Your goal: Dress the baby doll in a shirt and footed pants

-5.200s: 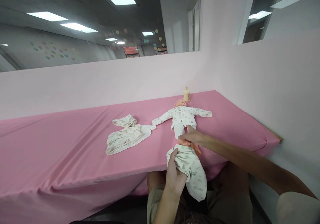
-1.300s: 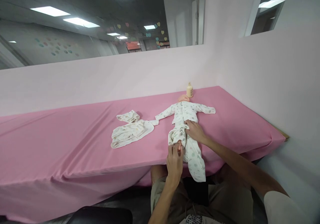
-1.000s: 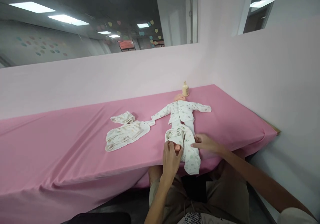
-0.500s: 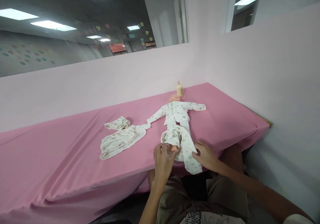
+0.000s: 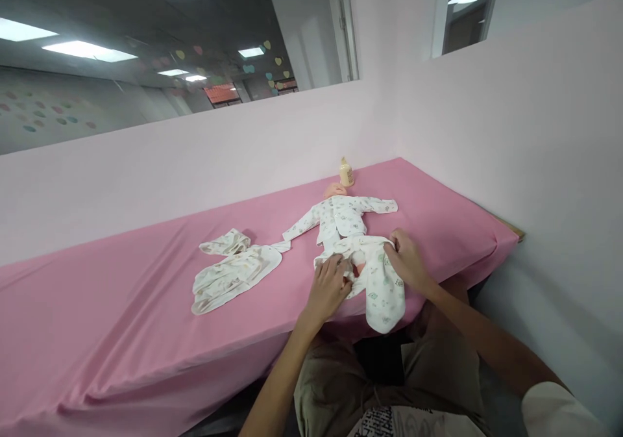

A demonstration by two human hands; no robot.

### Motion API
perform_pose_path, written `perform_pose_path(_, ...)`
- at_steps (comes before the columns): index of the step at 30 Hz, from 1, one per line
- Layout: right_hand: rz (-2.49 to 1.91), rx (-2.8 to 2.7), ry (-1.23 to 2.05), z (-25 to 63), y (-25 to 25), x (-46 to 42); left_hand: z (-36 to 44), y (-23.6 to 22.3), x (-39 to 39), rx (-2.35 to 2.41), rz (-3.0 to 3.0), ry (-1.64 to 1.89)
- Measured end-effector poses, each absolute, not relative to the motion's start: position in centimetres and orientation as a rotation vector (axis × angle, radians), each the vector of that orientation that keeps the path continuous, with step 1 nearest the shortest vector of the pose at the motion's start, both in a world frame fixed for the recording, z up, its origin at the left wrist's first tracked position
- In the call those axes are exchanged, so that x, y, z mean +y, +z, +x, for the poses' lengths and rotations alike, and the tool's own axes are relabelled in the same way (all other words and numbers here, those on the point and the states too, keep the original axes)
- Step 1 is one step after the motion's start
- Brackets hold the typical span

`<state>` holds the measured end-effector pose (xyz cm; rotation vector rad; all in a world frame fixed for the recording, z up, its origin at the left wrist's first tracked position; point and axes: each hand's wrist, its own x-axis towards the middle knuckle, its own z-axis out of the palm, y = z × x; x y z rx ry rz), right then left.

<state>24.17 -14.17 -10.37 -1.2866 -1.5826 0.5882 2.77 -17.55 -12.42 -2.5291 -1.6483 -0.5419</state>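
A baby doll [image 5: 335, 191] lies on its back on the pink-covered table, its head toward the wall. It wears a white patterned jacket [image 5: 341, 216] with both sleeves spread out. Matching baby pants [image 5: 384, 294] are bunched over its legs, one pant leg hanging over the near edge. My right hand [image 5: 409, 260] pinches the waistband at the right side. On the left side, my left hand [image 5: 329, 287] has its fingers curled on the bunched cloth by the doll's leg, and the fingertips are partly hidden in the fabric.
A cream pump bottle [image 5: 346, 173] stands behind the doll's head near the wall. More white patterned baby clothes [image 5: 236, 271] lie at the left on the pink cloth [image 5: 126, 294]. A wall with a mirror or window [image 5: 146, 34] runs along the back.
My right hand has moved up and pulled the waistband outward to the right. My left hand has shifted up onto the bunched cloth, and the doll's foot there is now covered.
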Motion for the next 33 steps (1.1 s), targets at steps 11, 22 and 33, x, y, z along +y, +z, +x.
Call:
perform_pose_path(11, -1.277, -1.79, 0.797, 26.7, -14.4, -15.8, 1.5, -13.4, -18.1, -1.769, -2.414, -0.776)
perform_pose_path(22, -0.881, -2.317, 0.568, 24.7, -13.5, -18.1, 5.2, -6.2, -9.7, -1.731, -3.022, -0.178)
perform_pose_path(33, -0.768, -2.284, 0.678, 24.6, -13.2, -18.0, 4.6, -4.4, -9.0, -1.923, -3.108, 0.473)
